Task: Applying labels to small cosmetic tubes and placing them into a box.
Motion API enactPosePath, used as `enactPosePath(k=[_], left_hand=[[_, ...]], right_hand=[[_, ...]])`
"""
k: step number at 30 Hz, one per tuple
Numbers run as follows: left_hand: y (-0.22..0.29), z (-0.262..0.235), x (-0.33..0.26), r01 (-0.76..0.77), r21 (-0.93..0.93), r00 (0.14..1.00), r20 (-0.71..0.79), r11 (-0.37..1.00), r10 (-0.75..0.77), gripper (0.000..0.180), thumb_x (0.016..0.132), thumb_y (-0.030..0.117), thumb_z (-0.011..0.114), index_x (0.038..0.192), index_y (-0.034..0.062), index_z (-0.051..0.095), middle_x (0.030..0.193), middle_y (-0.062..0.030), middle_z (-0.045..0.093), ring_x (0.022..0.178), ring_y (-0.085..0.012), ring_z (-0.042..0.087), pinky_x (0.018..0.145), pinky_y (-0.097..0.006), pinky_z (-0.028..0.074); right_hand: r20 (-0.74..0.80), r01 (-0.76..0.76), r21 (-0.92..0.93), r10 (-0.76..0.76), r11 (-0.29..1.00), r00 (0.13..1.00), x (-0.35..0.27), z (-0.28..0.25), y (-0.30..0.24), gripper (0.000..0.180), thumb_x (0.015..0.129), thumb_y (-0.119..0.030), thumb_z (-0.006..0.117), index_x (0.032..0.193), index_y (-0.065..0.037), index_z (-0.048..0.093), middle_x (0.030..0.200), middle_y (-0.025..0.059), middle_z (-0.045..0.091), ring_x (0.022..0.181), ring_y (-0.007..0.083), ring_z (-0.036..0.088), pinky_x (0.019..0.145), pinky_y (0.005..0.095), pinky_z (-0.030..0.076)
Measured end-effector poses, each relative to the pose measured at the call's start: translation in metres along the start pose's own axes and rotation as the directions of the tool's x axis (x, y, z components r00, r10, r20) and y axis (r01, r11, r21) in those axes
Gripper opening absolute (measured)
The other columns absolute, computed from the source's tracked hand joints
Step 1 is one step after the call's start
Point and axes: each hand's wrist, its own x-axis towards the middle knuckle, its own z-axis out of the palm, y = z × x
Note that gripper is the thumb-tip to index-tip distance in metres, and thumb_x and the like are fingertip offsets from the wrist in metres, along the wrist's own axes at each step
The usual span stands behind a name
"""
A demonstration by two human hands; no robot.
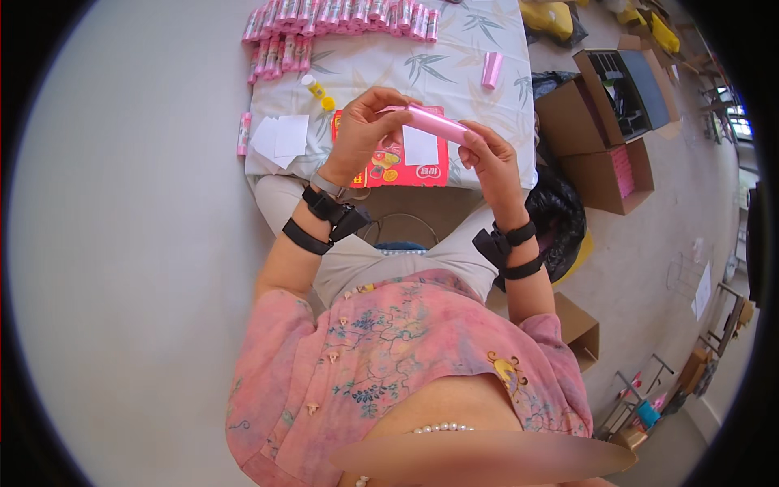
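Over red paper (393,169) on leafy cloth (365,75), left hand (363,130) and right hand (495,160) pinch the pink roll (436,124) at both ends. Best there: it looks light, slippery.

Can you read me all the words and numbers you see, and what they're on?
I don't copy out printing, but here's where it is:
Red sheet: pale lettering near its lower right corner.
Labelled pink rolls at the table's far edge: too small to read.
White papers: no writing I can make out.
Held roll, between left hand and right hand: none visible.
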Motion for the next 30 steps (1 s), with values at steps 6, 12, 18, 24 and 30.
enactPosePath(k=[6,12,18,24,30], left_hand=[[-0.041,0.032,-0.004,-0.047,-0.208,0.992,-0.125,0.977,0.022,0.037,0.097,0.0,0.066,0.134,0.0045,0.063,0.129,-0.0087,0.068,0.11,-0.0136,0.064,0.097,-0.029,0.052],[-0.044,0.048,-0.006,-0.093,-0.183,0.989,-0.131,0.979,0.069,0.036,0.094,0.001,0.071,0.13,0.0011,0.067,0.123,-0.0081,0.072,0.113,-0.0147,0.066,0.097,-0.031,0.054],[-0.047,0.036,0.002,0.046,0.019,0.998,-0.041,0.999,-0.045,0.036,0.094,0.008,0.074,0.128,-0.0011,0.066,0.117,-0.0072,0.074,0.105,-0.0129,0.069,0.093,-0.031,0.056],[-0.058,0.008,0.01,-0.244,0.728,0.96,0.09,0.64,0.263,0.036,0.088,0.008,0.078,0.123,0.0043,0.069,0.108,-0.0085,0.073,0.097,-0.0215,0.071,0.081,-0.034,0.057],[-0.076,0.012,0.012,-0.398,0.866,0.901,0.305,0.304,0.309,0.039,0.08,0.01,0.082,0.118,0.0055,0.071,0.104,-0.0127,0.071,0.095,-0.033,0.068,0.08,-0.039,0.056]], right_hand=[[-0.059,-0.18,0.503,0.241,0.846,0.969,0.0,0.015,0.023,0.035,0.102,-0.013,0.067,0.133,0.002,0.062,0.097,0.0051,0.068,0.075,0.0088,0.061,0.069,0.0196,0.053],[0.119,-0.313,0.805,0.381,0.504,0.917,-0.003,0.026,0.052,0.034,0.101,-0.014,0.069,0.126,0.002,0.054,0.103,0.0118,0.067,0.078,0.0121,0.062,0.07,0.0194,0.057],[0.288,-0.406,0.847,0.344,0.344,0.894,-0.011,0.012,0.087,0.04,0.103,-0.018,0.065,0.134,0.004,0.053,0.11,0.015,0.068,0.094,0.0181,0.069,0.078,0.0259,0.061],[0.019,-0.247,-0.091,0.25,0.965,0.968,0.018,-0.022,0.046,0.049,0.101,-0.023,0.068,0.14,0.004,0.055,0.121,0.0132,0.068,0.099,0.0151,0.069,0.086,0.0283,0.058],[0.113,-0.298,-0.416,0.374,0.859,0.92,0.047,-0.042,0.049,0.034,0.102,-0.026,0.068,0.122,0.001,0.069,0.092,0.003,0.071,0.08,0.0095,0.066,0.075,0.025,0.054]])
